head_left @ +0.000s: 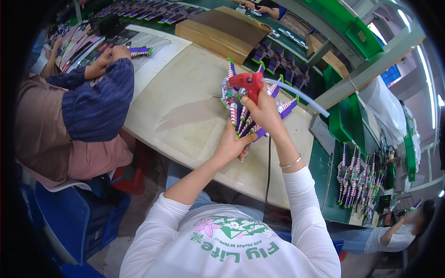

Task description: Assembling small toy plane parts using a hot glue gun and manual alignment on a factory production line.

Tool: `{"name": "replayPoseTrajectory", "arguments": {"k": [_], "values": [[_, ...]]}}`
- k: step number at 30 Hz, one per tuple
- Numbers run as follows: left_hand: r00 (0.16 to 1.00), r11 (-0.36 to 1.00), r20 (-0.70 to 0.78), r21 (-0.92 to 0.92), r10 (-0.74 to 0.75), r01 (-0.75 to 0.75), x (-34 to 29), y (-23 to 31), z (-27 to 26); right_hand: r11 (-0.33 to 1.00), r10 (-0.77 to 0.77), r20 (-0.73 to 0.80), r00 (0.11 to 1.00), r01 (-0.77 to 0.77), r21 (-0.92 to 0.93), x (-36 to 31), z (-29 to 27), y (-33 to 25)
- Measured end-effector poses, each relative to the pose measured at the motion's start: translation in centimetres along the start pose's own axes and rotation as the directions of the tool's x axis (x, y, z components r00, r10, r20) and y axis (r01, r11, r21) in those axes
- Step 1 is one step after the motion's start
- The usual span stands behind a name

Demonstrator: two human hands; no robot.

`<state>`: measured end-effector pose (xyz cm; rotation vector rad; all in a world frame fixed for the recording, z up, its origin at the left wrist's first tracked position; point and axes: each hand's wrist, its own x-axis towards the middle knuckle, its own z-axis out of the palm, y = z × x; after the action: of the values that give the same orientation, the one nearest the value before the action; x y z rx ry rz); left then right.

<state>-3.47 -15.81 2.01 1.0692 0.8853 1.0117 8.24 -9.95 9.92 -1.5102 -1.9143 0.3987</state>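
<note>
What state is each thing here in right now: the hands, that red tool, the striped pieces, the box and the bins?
Right hand: closed around the red glue gun.
Red glue gun: held above the table, nozzle pointing left, clear stick out the back.
Left hand: gripping the fan of striped pieces from below.
Striped pieces: fanned out, held together.
Cardboard box: closed, lying flat.
Green bins: contents cannot be told.

The right hand [265, 111] grips a red glue gun [246, 83]. The left hand [230, 144] holds a fan of striped purple sticks [245, 121] beneath it.
</note>
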Motion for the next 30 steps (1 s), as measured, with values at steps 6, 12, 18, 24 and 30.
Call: {"name": "replayPoseTrajectory", "arguments": {"k": [6,12,18,24,30], "values": [[0.999,0.999,-0.019,0.013,0.038,-0.038,-0.1,0.0,0.2,0.849,0.308,0.101,0.946,-0.321,0.420,-1.2,1.0,-2.5],[0.987,0.996,0.136,0.012,0.088,-0.090,0.6,0.9,2.5,0.462,0.474,0.113,0.873,-0.356,0.813,-3.4,-2.5,-0.8],[0.999,0.998,0.010,0.042,0.045,-0.046,-1.2,-0.4,0.6,0.359,0.783,-0.257,0.566,-0.075,0.930,-7.8,-4.1,5.9],[0.999,0.991,0.032,0.128,0.042,-0.046,-1.1,0.3,2.7,0.234,0.940,-0.254,0.228,0.112,0.966,-12.3,-10.3,19.4],[1.000,0.987,0.025,0.160,0.003,-0.007,-1.2,-0.4,3.0,0.584,0.805,-0.554,0.214,-0.455,0.672,-16.8,-8.8,17.2]]}}
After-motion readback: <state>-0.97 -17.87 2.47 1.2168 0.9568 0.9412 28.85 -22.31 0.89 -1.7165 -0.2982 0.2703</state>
